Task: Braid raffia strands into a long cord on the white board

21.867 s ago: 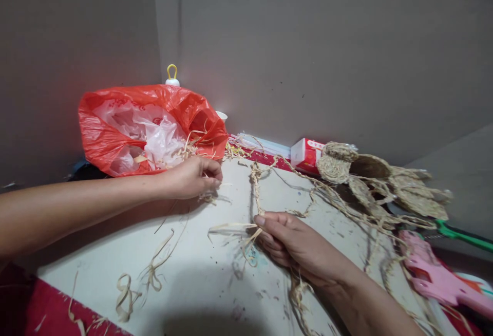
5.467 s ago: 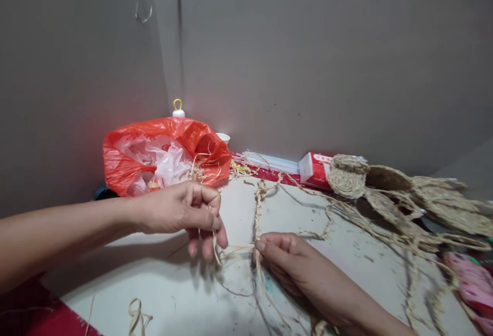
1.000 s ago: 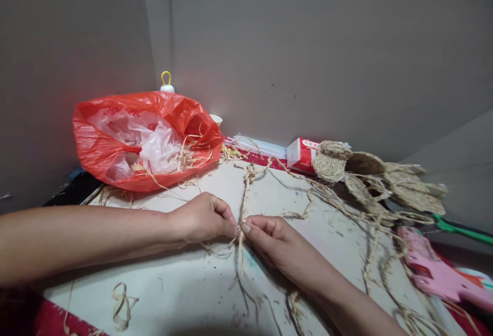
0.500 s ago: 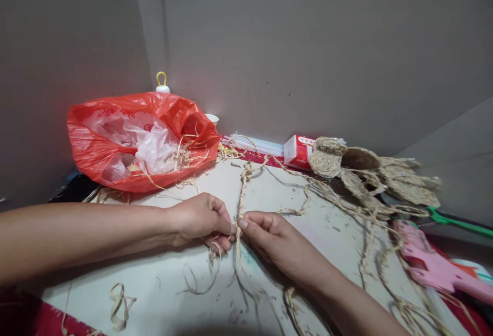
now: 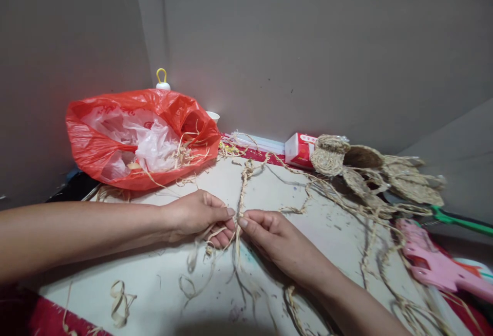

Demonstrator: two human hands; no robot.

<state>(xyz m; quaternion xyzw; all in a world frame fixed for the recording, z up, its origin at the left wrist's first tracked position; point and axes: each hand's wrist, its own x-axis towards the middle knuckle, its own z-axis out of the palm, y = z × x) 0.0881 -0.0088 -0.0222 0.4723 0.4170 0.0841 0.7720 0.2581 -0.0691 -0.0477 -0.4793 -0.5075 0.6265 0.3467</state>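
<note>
One braided cord [image 5: 243,187] stretches across the middle of the white surface [image 5: 165,295], its nearer part between our fingers. Our right hand [image 5: 275,236] pinches it, thumb and forefinger pressed together, the others curled under. Our left hand [image 5: 200,215] has thumb closed to forefinger on thin strands [image 5: 217,233], its lower fingers half bent (just which strand sits under the thumb is too small to tell). We judge the step in hand to be working strands into the cord; the next move seems to call for a firm right pinch while the left draws its strand snug. The long axis runs nearly straight from the far edge towards the near edge, knotted end far, loose tails [image 5: 238,248] pointing near.
</note>
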